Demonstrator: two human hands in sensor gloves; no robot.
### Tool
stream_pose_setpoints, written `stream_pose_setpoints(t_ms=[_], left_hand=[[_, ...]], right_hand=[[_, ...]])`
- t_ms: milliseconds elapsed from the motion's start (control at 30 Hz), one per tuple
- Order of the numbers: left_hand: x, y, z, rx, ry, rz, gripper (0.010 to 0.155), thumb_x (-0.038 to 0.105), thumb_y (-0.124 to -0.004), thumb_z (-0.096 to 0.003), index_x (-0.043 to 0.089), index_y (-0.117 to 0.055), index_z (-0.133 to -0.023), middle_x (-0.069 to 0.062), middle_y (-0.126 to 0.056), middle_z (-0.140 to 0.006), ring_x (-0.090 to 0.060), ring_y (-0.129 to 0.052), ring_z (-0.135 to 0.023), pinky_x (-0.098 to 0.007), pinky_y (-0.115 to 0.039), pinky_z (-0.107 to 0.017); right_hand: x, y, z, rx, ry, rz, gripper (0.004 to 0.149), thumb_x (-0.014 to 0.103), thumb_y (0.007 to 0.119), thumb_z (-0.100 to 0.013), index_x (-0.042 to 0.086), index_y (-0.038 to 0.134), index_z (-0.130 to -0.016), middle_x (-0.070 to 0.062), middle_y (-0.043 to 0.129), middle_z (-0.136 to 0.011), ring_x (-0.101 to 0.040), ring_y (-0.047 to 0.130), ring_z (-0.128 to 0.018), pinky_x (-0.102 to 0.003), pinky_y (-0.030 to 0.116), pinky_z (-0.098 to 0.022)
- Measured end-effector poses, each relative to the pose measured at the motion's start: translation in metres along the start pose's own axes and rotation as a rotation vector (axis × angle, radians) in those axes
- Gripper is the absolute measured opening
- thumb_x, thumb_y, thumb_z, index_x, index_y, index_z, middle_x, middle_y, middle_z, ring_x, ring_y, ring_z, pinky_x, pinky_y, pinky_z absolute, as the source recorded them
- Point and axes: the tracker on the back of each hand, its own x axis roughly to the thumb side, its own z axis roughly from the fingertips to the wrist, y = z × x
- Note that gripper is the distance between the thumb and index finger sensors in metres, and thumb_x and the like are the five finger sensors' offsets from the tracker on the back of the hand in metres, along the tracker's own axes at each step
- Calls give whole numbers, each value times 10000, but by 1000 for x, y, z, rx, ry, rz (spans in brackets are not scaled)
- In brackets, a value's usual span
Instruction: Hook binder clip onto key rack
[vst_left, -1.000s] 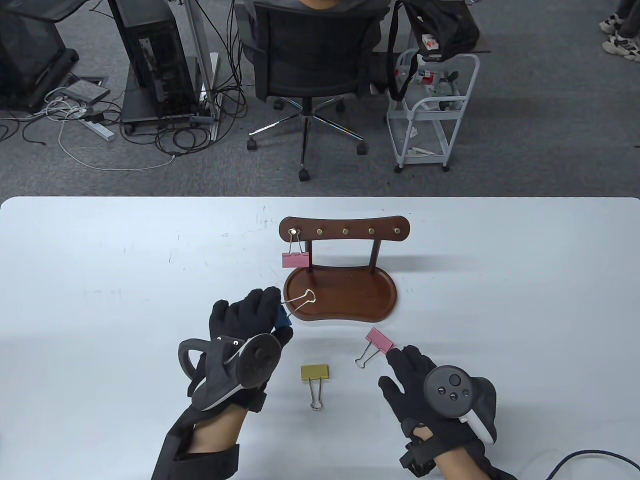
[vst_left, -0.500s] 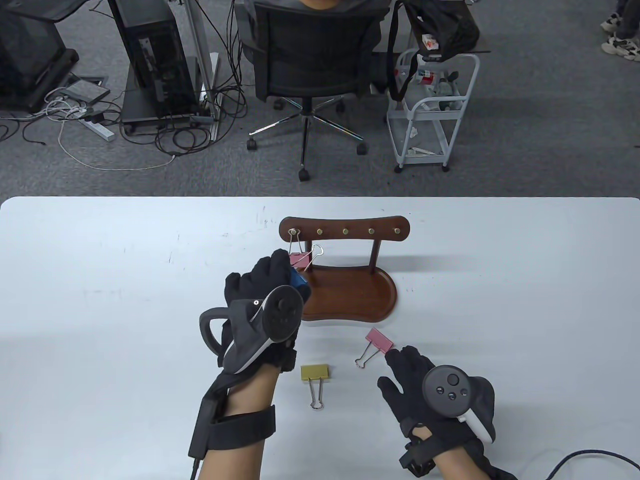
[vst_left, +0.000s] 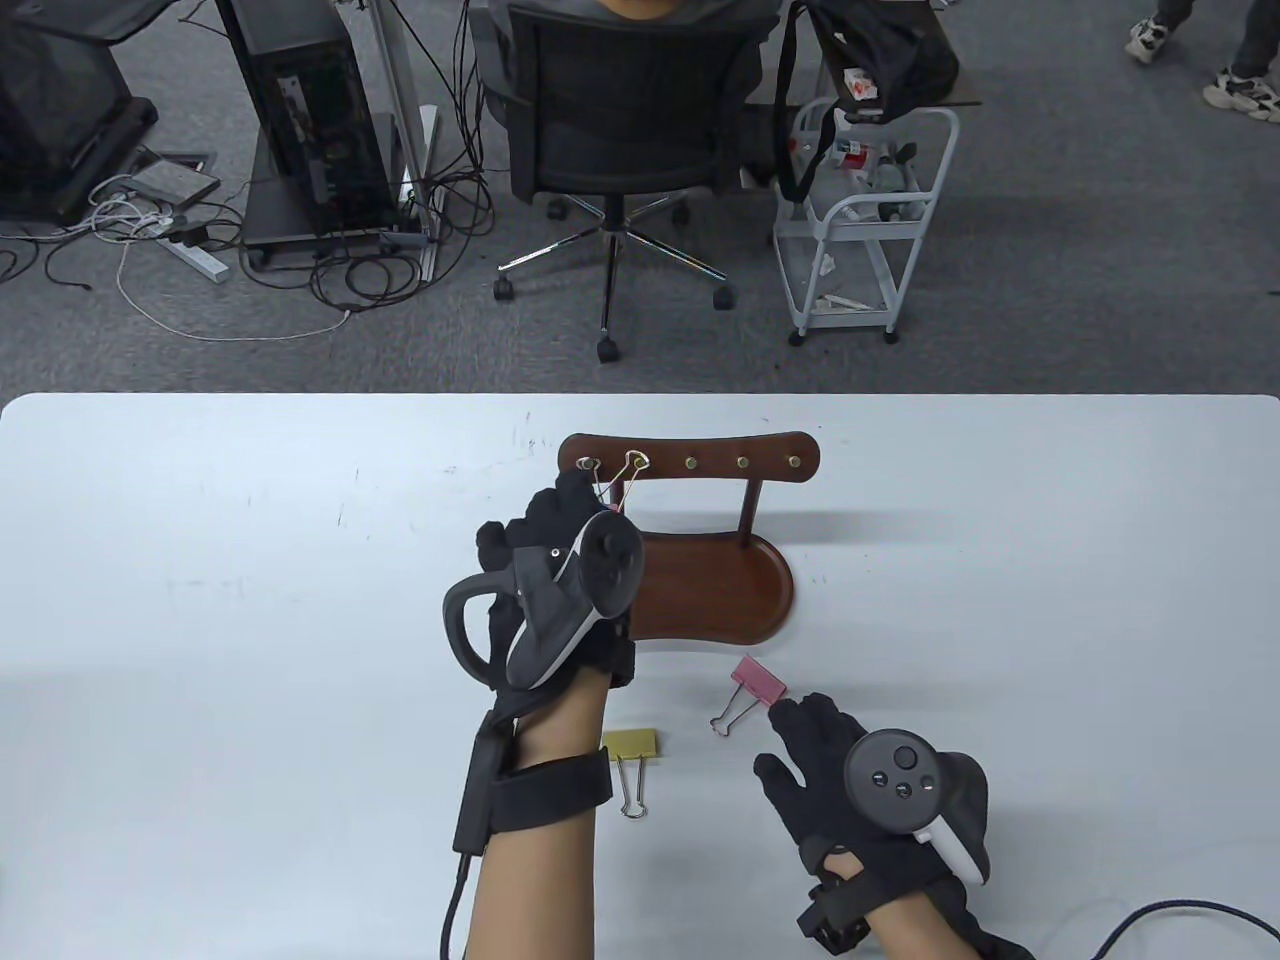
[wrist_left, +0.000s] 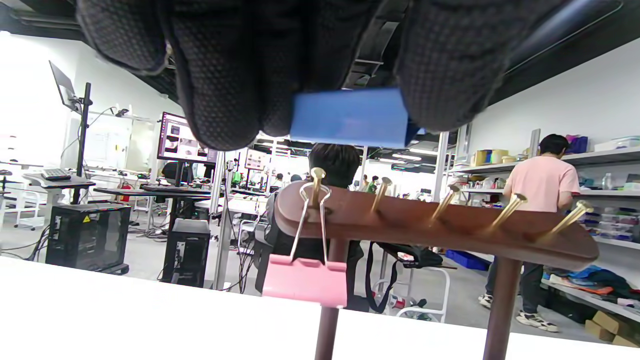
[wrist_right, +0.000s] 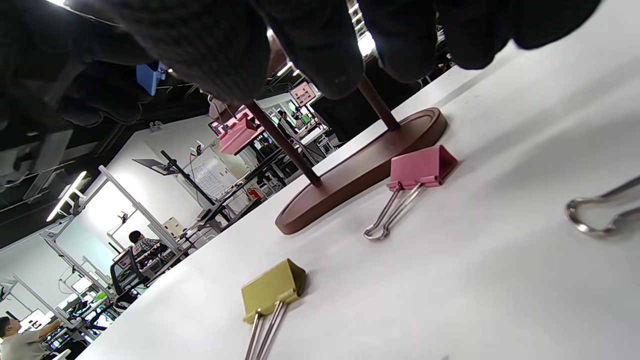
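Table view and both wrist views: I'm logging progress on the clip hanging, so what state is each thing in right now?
Blue binder clip: pinched by left hand, wire loop at second peg.
Hung pink binder clip: hanging on first peg.
Loose pink binder clip: lying on table.
Yellow binder clip: lying on table.
Key rack: upright, three pegs bare.
Right hand: holds nothing, by the loose pink clip.

Four clips: two pink (wrist_left: 305, 280) (vst_left: 758, 680), one blue (wrist_left: 350, 117), one yellow (vst_left: 630, 743). One rack (vst_left: 690, 462) with five pegs. Two hands (vst_left: 560, 560) (vst_left: 850, 790).
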Motion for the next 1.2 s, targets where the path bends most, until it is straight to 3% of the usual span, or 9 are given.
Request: stream_pose_setpoints(t_ms=[1200], left_hand=[[26, -57, -19, -95, 41, -144, 844, 579, -887, -485, 9, -720, -1084, -228, -882, -963, -441, -988, -737, -709, -628, -676]], right_hand=[[1, 4, -1, 24, -6, -17, 676, 390, 750, -555, -23, 654, -1082, -427, 550, -1090, -687, 544, -905, -740, 529, -596]])
